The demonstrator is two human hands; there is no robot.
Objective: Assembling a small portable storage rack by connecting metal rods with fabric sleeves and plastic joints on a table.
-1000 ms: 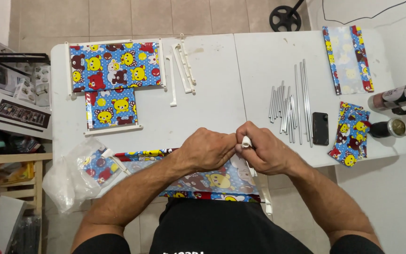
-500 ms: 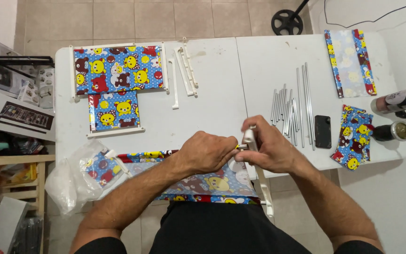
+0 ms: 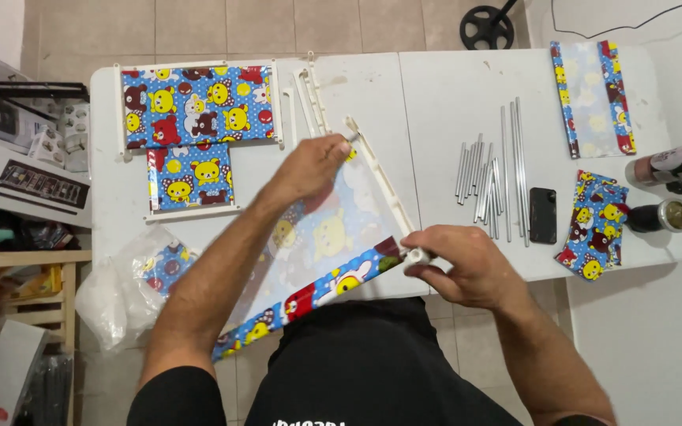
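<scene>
- White table (image 3: 372,87) over a tiled floor.
- Cartoon-print panel (image 3: 317,244) slants between both hands above the table's near edge.
- Left hand (image 3: 309,167) pinches its white rod (image 3: 380,177) at the far end.
- Right hand (image 3: 467,264) fingers close on the near end.

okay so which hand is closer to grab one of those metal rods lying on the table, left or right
The right hand, probably. It grips the near end of the white plastic bar just below the metal rods, while the left hand holds the bar's far end, on the other side from them.

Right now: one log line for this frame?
left hand: grips far end of white rail | right hand: grips near end | patterned sheet: attached, spread | metal rods: untouched
</scene>
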